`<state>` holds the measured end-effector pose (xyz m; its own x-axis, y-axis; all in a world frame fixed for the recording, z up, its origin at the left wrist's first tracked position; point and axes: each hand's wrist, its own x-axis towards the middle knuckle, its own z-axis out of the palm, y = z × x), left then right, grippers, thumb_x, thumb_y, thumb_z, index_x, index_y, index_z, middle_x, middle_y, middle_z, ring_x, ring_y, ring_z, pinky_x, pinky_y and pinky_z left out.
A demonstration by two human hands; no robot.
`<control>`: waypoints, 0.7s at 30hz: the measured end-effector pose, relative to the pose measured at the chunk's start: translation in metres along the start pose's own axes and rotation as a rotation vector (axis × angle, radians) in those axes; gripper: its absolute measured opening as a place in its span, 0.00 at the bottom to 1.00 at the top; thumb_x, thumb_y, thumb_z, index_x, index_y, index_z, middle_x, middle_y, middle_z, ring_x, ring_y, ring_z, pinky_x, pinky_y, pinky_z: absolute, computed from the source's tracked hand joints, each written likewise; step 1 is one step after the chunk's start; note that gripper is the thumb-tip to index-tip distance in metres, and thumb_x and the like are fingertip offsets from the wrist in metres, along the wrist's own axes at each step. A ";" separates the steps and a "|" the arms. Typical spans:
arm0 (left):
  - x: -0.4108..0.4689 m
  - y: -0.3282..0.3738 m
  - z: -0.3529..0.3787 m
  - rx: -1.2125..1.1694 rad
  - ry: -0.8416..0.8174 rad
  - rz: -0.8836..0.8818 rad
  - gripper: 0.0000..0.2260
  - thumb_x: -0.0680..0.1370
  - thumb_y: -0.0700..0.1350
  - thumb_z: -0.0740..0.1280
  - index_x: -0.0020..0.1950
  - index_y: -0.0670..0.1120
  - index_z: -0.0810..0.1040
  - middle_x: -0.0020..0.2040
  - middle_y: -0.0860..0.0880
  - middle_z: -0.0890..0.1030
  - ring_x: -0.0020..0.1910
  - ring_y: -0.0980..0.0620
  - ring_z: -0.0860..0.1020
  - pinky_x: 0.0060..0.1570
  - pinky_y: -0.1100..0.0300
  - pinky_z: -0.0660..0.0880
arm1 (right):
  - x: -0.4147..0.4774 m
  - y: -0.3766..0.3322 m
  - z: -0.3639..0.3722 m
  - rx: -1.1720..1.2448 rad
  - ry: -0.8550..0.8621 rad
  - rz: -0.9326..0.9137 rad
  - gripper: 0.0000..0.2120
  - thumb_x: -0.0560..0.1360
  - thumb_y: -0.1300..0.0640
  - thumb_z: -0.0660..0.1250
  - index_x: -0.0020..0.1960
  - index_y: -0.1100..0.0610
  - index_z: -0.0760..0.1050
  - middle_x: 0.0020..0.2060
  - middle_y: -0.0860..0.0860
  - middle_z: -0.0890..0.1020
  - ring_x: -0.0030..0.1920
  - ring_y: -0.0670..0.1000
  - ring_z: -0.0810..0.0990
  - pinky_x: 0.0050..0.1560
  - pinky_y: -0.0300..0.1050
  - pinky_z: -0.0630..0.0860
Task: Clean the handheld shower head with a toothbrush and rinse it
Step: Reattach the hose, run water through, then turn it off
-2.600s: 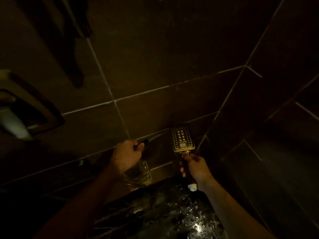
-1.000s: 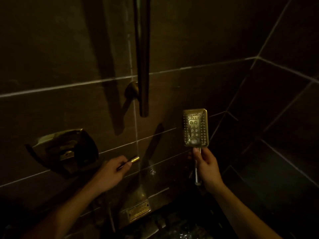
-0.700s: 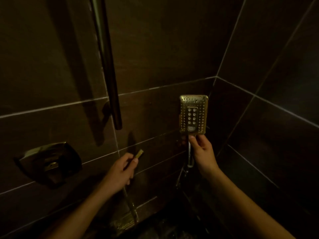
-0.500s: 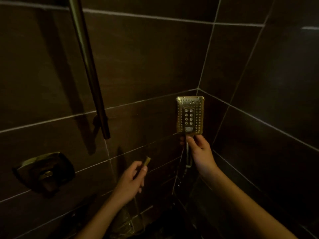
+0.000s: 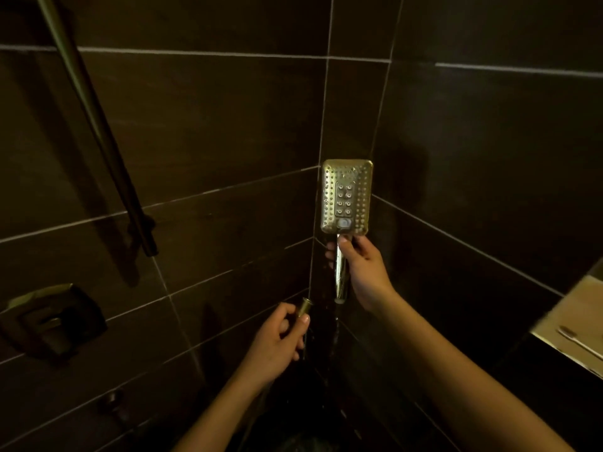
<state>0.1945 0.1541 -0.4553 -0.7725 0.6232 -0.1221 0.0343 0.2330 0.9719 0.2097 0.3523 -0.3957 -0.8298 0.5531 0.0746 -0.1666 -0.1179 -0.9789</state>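
Gripping the shower head handle upright, right hand, left hand clasping hose end fitting

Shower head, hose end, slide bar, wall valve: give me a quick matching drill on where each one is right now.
Things:
1. shower head
2. hose end
3. slide bar
4. wall valve

Places:
A. mounted low on the wall at far left
B. gripped in the left hand
C. runs slanted down the wall at upper left
D. held upright by its handle in the right hand

Pairs: 1-D, 2-B, 3-C, 4-A
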 end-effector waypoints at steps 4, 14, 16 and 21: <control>-0.001 0.004 0.025 0.013 -0.014 0.010 0.03 0.81 0.49 0.65 0.52 0.52 0.77 0.38 0.50 0.79 0.36 0.57 0.78 0.39 0.63 0.78 | -0.001 -0.006 -0.009 0.032 -0.009 -0.005 0.08 0.84 0.59 0.63 0.59 0.52 0.79 0.50 0.55 0.85 0.51 0.54 0.84 0.59 0.55 0.78; 0.023 0.011 0.050 -0.033 -0.015 -0.081 0.06 0.81 0.45 0.65 0.51 0.58 0.75 0.45 0.50 0.82 0.42 0.54 0.83 0.38 0.64 0.76 | -0.001 -0.007 0.002 0.146 -0.059 0.049 0.10 0.84 0.58 0.61 0.64 0.53 0.76 0.49 0.53 0.85 0.51 0.53 0.84 0.58 0.54 0.80; 0.026 0.014 0.046 -0.053 -0.018 -0.101 0.06 0.81 0.44 0.65 0.53 0.56 0.76 0.50 0.50 0.83 0.46 0.53 0.84 0.40 0.63 0.77 | 0.000 -0.007 0.004 0.165 -0.057 0.051 0.11 0.84 0.58 0.62 0.65 0.54 0.76 0.49 0.53 0.85 0.51 0.53 0.84 0.57 0.53 0.80; 0.032 0.011 0.039 -0.065 0.000 -0.052 0.06 0.81 0.43 0.65 0.52 0.54 0.77 0.49 0.48 0.84 0.46 0.51 0.84 0.46 0.57 0.82 | 0.000 -0.006 0.013 0.212 -0.062 0.061 0.13 0.84 0.57 0.63 0.67 0.57 0.75 0.49 0.53 0.84 0.49 0.51 0.84 0.57 0.52 0.80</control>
<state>0.1953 0.2055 -0.4565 -0.7721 0.6116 -0.1728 -0.0472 0.2160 0.9753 0.2037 0.3427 -0.3869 -0.8716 0.4890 0.0349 -0.2185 -0.3239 -0.9205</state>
